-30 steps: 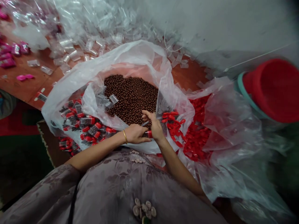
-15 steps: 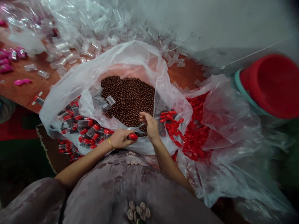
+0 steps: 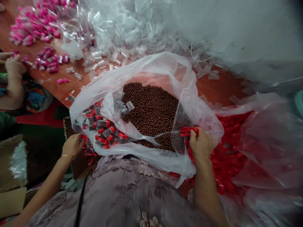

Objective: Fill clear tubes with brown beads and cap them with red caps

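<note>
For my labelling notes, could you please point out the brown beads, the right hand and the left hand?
brown beads [image 3: 151, 110]: head view, middle of the heap.
right hand [image 3: 202, 144]: head view, back of the hand.
left hand [image 3: 72, 145]: head view, back of the hand.

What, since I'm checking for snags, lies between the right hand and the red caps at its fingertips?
Nothing visible does. The right hand is directly on the red caps, its fingers touching them. The clear bag holding the brown balls lies just beside them, toward the person's left, not across the caps.

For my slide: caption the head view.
Left hand at red-capped tubes, right hand at red caps.
</note>
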A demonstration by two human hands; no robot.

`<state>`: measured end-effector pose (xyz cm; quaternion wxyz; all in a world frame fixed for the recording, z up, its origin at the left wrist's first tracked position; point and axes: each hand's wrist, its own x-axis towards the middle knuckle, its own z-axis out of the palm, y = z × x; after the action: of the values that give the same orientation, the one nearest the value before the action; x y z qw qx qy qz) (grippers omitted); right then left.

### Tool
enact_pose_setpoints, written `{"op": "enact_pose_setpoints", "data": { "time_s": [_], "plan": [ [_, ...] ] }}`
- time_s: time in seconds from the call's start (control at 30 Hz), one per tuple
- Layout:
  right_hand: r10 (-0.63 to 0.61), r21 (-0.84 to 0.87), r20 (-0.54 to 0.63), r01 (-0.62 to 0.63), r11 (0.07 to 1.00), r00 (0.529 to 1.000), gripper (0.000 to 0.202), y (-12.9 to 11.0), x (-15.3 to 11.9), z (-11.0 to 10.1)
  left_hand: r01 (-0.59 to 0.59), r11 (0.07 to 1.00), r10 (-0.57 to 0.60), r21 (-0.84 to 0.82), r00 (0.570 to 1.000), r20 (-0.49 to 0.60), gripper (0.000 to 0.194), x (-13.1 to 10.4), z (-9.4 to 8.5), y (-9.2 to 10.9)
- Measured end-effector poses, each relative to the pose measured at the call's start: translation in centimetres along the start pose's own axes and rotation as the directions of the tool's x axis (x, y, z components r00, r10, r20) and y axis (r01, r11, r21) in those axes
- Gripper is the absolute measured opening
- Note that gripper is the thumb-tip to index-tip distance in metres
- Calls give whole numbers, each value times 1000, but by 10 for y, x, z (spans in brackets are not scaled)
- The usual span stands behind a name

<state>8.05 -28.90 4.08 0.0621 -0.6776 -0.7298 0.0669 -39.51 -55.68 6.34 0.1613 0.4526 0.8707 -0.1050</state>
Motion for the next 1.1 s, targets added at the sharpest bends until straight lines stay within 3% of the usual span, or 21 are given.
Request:
{"op": "enact_pose_setpoints", "data": {
  "time_s": [0.07, 0.13, 0.2, 0.27, 0.33, 0.43, 0.5, 0.57, 0.67, 0.73, 0.9, 1.0, 1.1],
  "plan": [
    [20, 185, -9, -18, 983, 1000, 40, -17, -1, 1, -162, 984, 146, -75, 972, -183, 33, 15, -8, 45],
    [13, 331, 20, -19, 943, 1000, 41, -40, -3, 6, -381, 923, 356, -51, 897, -264, 30, 37, -20, 101],
    [-49, 406, 65, 18, 914, 997, 41, -66, -7, 13, -473, 881, 459, 32, 834, -307, 32, 62, -32, 154],
    [-142, 436, 103, 84, 896, 984, 40, -88, -13, 21, -525, 847, 525, 82, 803, -283, 36, 89, -41, 195],
    [-224, 457, 131, 141, 878, 966, 38, -101, -19, 27, -536, 839, 543, 93, 828, -138, 35, 114, -48, 220],
    [-280, 484, 157, 173, 858, 947, 36, -105, -22, 31, -485, 872, 472, 61, 868, 157, 25, 138, -50, 232],
    [-270, 493, 167, 156, 856, 948, 36, -102, -15, 33, -461, 887, 441, 25, 863, 246, 24, 140, -49, 234],
    [-225, 488, 174, 114, 866, 959, 36, -100, 0, 37, -403, 907, 420, -118, 865, 274, 25, 135, -45, 237],
    [-183, 433, 148, 103, 896, 972, 37, -107, 37, 46, -116, 888, 299, -445, 882, 365, 29, 123, -32, 250],
    [-229, 389, 115, 169, 905, 967, 36, -119, 65, 56, 36, 845, 224, -533, 882, 414, 32, 116, -21, 261],
    [-396, 371, 140, 322, 871, 908, 34, -156, 103, 88, 135, 797, 128, -589, 915, 383, 31, 104, 8, 279],
    [-465, 409, 119, 384, 828, 877, 37, -163, 98, 104, 55, 799, 120, -598, 961, 248, 25, 99, 20, 281],
    [-455, 465, 121, 355, 811, 882, 39, -158, 82, 109, -55, 824, 156, -564, 979, 131, 19, 100, 27, 284]
  ]
}}
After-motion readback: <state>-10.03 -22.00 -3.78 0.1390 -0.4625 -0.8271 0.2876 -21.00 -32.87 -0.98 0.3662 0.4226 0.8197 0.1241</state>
